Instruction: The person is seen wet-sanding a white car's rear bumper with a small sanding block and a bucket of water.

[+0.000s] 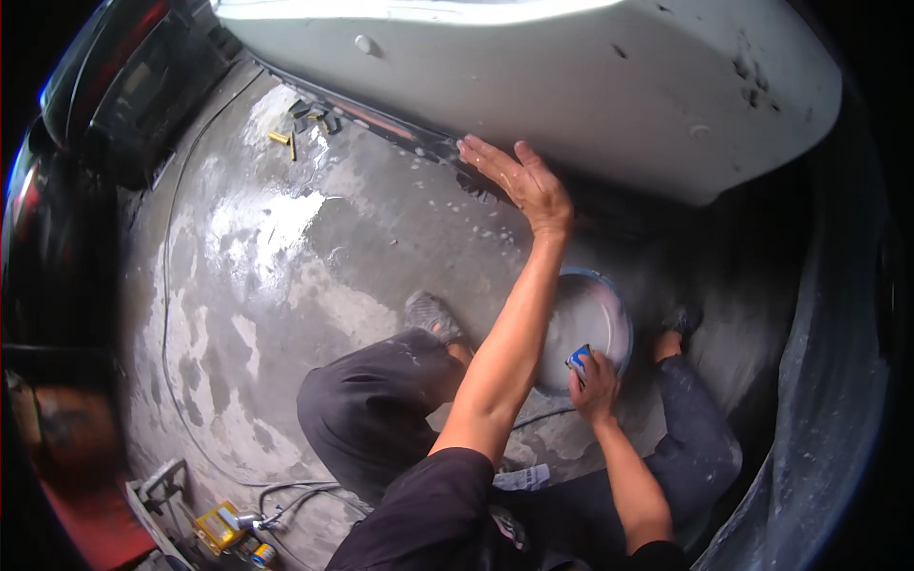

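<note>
My left arm reaches forward, and my left hand (535, 193) is open with its fingers stretched out. Its fingertips are at the dark lower edge of a pale grey car body panel (562, 90); I cannot tell whether they press on it. White drops dot the floor and the dark trim near that hand. Lower and to the right, my right hand (600, 388) is closed on a small blue block (579, 357) with dark and yellow parts. It holds the block above a round bucket (621, 309) of cloudy greyish liquid standing between my legs.
Yellow and black strips (290, 139) lie on the wet concrete floor (352, 224). A thin hose (166, 285) curves down the left side to a metal tool (249, 520) by a yellow box (217, 529). Plastic sheeting (809, 409) hangs at right; dark car parts (62, 257) stand left.
</note>
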Demonstrator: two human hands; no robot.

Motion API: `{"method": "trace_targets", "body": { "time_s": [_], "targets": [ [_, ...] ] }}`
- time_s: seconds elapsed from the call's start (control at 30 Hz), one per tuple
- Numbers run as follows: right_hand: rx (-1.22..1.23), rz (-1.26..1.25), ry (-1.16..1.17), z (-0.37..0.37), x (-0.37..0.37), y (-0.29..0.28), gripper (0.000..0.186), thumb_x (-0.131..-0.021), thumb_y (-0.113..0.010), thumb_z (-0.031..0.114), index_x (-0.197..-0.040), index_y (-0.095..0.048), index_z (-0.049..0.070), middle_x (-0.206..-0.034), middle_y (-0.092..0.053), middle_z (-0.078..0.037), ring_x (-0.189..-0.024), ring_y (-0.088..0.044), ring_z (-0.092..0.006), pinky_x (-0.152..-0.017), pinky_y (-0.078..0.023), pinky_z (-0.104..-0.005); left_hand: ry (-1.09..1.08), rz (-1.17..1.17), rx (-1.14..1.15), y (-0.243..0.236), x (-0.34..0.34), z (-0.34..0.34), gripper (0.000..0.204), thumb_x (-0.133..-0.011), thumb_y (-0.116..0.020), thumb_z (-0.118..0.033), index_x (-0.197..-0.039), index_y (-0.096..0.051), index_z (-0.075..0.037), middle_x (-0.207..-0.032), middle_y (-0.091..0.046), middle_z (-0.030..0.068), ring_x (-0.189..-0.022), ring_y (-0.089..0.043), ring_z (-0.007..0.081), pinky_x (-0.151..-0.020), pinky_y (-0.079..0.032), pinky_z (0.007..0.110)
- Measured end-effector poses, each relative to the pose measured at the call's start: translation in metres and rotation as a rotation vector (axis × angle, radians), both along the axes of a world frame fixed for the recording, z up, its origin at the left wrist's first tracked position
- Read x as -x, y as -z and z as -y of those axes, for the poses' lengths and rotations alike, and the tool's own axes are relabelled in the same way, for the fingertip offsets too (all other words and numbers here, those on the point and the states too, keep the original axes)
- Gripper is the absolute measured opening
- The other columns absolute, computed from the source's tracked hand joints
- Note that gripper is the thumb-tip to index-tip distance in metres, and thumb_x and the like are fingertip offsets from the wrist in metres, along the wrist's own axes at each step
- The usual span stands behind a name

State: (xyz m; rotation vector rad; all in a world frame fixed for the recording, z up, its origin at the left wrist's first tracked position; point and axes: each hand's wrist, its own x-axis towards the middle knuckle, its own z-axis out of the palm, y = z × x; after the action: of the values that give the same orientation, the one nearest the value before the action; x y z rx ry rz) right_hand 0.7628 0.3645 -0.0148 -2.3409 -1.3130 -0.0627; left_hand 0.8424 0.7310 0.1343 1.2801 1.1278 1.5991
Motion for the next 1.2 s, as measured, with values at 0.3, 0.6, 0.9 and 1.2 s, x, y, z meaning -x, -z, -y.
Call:
{"method": "trace_targets", "body": {
  "time_s": [0.3, 0.6, 0.9, 1.2],
  "targets": [
    [0.014, -0.032, -0.024, -0.005, -0.006, -0.012, 0.04, -0.085, -0.078, 0.023, -0.12, -0.073, 0.003, -0.127, -0.068, -0.021, -0.108, -0.069, -0.0444, -0.089, -0.058, -0.0526, -0.048, 0.037, 0.013, 0.022, 0.037, -0.128, 0.077, -0.12, -0.03, -0.045, -0.171, -0.013, 0.01, -0.18, -0.004, 0.0304, -0.168, -0.005, 0.0431, -0.138, -0.007, 0.053],
    [0.035, 0.026, -0.013, -0.007, 0.0, -0.006, 0.036, -0.088, -0.077, 0.019, -0.12, -0.071, 0.004, -0.124, -0.069, -0.02, -0.107, -0.069, -0.0442, -0.089, -0.058, -0.053, 0.254, -0.082, 0.107, 0.08, -0.012, 0.07, 0.085, -0.118, -0.041, -0.041, -0.171, 0.003, 0.009, -0.18, 0.007, 0.0317, -0.168, 0.007, 0.0478, -0.136, 0.0, 0.056],
    [0.139, -0.02, 0.011, -0.009, 0.0, -0.018, 0.038, -0.086, -0.079, 0.021, -0.12, -0.07, 0.005, -0.123, -0.068, -0.018, -0.111, -0.067, -0.0436, -0.091, -0.057, -0.0513, 0.211, -0.266, -0.096, 0.088, 0.025, 0.013, 0.087, -0.116, -0.043, -0.047, -0.173, -0.005, 0.007, -0.182, 0.001, 0.029, -0.169, 0.004, 0.0461, -0.134, -0.002, 0.06],
    [0.119, -0.03, -0.004, -0.01, -0.001, -0.019, 0.038, -0.085, -0.079, 0.02, -0.12, -0.071, 0.006, -0.125, -0.069, -0.018, -0.11, -0.068, -0.043, -0.09, -0.058, -0.0517, 0.143, -0.197, -0.098, 0.042, 0.033, -0.035, 0.081, -0.118, -0.037, -0.044, -0.173, -0.005, 0.005, -0.182, 0.005, 0.0268, -0.17, 0.007, 0.0421, -0.134, 0.001, 0.06]
  ]
}}
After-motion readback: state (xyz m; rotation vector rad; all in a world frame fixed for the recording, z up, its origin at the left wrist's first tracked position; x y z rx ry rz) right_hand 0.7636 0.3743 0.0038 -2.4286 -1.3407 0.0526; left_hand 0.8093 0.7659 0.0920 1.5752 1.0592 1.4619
